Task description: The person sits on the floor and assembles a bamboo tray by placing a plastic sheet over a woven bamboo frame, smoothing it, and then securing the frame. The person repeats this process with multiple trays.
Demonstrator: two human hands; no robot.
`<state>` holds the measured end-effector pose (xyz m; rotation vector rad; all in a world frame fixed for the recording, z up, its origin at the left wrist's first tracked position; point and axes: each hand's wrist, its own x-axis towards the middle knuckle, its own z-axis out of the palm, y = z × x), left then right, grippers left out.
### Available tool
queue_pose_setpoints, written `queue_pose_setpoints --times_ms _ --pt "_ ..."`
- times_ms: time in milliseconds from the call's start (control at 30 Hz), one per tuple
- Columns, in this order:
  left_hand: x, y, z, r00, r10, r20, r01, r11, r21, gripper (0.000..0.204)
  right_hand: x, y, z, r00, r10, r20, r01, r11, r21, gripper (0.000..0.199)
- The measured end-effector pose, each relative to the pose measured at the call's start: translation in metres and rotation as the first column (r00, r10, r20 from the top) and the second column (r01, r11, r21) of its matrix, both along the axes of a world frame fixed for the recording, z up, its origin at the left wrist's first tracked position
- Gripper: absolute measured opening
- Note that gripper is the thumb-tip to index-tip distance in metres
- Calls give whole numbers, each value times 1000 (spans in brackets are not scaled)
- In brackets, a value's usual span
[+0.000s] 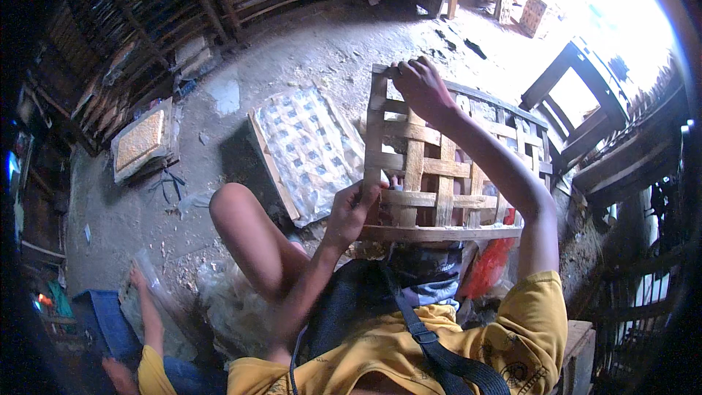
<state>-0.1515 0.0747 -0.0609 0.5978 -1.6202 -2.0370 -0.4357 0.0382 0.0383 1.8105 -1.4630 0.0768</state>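
A wooden-framed tray of woven bamboo strips (pixel 444 167) is held up on edge in front of me, tilted over my lap. My right hand (pixel 423 89) reaches across it, fingers closed over the top rail near the upper left corner. Lower down, my left hand (pixel 354 208) grips the left side rail, thumb on the near face. Left of this tray, a second lattice tray (pixel 257 139) lies on the ground, with clear plastic sheeting (pixel 314 148) spread over its weave.
A yellowish block on a board (pixel 140 143) sits far left. At lower left, a co-worker's hand (pixel 137 276) is by crumpled clear plastic (pixel 234 300) and a blue crate (pixel 108 320). A red net bag (pixel 488 265) hangs near my legs. Wooden frames (pixel 581 95) lean at right.
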Motion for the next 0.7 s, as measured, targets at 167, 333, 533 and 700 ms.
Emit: queue_pose_setpoints --times_ms 167,333,533,700 --pt "15 -4 -2 1000 15 -8 -15 1000 -23 34 -5 -7 -11 982 157 -102 -162 986 -37 27" --pt "12 1 11 994 19 -110 -12 998 59 31 -17 2 -14 932 264 248 -259 964 -55 21" --pt "11 0 5 993 25 -115 -30 999 -40 31 -12 20 4 849 238 472 -182 970 -161 18" --pt "15 1 7 998 9 -67 -4 996 87 33 12 14 15 775 -40 631 -7 997 73 40"
